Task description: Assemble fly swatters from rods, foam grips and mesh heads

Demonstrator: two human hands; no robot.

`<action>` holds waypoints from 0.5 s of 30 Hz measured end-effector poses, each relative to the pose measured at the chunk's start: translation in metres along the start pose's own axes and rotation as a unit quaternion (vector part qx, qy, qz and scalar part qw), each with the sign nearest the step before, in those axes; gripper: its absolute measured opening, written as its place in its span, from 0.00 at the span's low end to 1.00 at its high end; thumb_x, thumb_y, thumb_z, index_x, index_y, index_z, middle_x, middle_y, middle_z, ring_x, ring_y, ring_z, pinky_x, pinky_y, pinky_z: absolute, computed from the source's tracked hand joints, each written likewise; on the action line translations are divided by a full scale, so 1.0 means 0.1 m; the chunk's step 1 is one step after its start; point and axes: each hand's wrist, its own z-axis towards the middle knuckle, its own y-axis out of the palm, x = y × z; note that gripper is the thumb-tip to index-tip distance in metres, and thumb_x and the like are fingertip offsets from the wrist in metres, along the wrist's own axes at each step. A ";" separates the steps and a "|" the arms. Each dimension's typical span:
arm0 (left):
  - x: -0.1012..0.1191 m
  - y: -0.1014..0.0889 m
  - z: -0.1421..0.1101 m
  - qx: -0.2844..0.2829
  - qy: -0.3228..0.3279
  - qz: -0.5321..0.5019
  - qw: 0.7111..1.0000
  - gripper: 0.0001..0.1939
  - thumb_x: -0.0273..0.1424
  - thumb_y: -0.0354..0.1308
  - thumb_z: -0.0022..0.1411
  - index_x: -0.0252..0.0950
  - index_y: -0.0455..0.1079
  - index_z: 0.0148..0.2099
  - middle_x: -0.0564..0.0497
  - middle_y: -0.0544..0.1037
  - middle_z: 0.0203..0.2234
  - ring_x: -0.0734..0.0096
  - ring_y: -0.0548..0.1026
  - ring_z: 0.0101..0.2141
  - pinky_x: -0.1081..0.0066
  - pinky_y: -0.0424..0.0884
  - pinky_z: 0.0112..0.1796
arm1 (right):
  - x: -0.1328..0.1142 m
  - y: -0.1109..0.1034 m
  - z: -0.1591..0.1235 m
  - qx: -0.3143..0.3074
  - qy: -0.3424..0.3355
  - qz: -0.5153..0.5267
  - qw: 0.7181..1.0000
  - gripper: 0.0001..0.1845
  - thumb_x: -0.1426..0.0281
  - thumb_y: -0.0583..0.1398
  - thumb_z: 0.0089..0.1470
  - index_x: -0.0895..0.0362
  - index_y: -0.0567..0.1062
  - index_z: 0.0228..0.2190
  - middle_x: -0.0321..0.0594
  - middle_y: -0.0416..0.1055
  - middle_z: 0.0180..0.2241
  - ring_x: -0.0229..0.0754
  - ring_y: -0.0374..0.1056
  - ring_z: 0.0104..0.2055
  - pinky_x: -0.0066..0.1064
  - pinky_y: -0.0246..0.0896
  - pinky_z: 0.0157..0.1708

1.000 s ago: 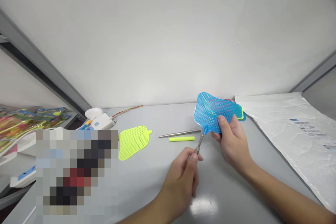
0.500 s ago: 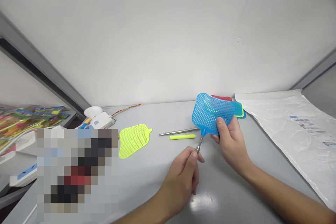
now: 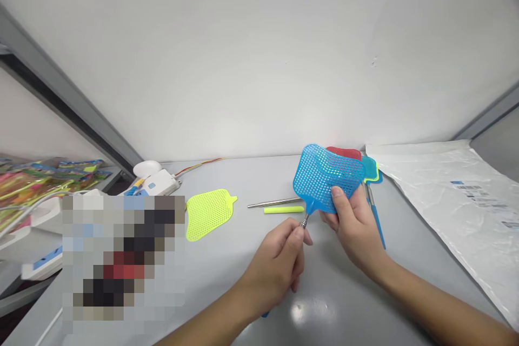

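Observation:
My right hand (image 3: 352,216) pinches the perforated head of a blue fly swatter (image 3: 318,175), thumb on its near face. Closed around the swatter's metal rod just below the head is my left hand (image 3: 281,257); a bit of blue handle shows beneath it. On the table left of the hands lie a yellow-green swatter head (image 3: 211,213), a metal rod (image 3: 270,203) and a yellow-green handle (image 3: 284,210). Behind my right hand lie a red swatter head (image 3: 344,152) and a pile of other swatters (image 3: 371,167), partly covered, one with a blue handle (image 3: 378,227).
A white plastic mailer bag (image 3: 438,194) with a printed label covers the right side of the grey table (image 3: 243,259). At left are a white power box with wires (image 3: 162,183), power strips (image 3: 42,265) and colourful packets (image 3: 44,178). A pixelated patch hides part of the left. A white wall (image 3: 259,65) rises behind.
The blue swatter's head has come slightly nearer my left hand, with less of the rod showing between. The view has shifted a little, and a blue handle now shows beside my right hand.

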 end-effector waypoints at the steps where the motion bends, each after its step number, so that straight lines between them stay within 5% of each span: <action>1: 0.02 -0.01 0.00 -0.006 -0.008 -0.003 1.000 0.15 0.42 0.43 0.70 0.38 0.63 0.39 0.64 0.58 0.12 0.81 0.54 0.10 0.78 0.59 0.16 | 0.00 -0.01 0.01 -0.013 0.004 0.006 1.000 0.08 0.59 0.55 0.62 0.48 0.62 0.39 0.27 0.56 0.24 0.32 0.47 0.20 0.25 0.46 0.19; 8: 0.06 0.00 -0.03 -0.035 -0.013 -0.036 0.999 0.15 0.43 0.42 0.70 0.39 0.61 0.39 0.64 0.59 0.13 0.83 0.52 0.08 0.76 0.64 0.18 | 0.13 -0.01 -0.05 -0.145 0.094 -0.032 0.984 0.17 0.56 0.57 0.60 0.54 0.63 0.27 0.26 0.52 0.16 0.32 0.49 0.19 0.28 0.45 0.21; 15: 0.06 -0.02 -0.02 -0.108 -0.052 -0.116 0.986 0.16 0.46 0.42 0.70 0.39 0.60 0.44 0.66 0.55 0.11 0.78 0.62 0.09 0.74 0.69 0.21 | 0.03 -0.02 -0.05 -0.193 0.055 -0.084 0.976 0.18 0.58 0.59 0.59 0.54 0.64 0.24 0.30 0.62 0.20 0.36 0.60 0.25 0.30 0.57 0.30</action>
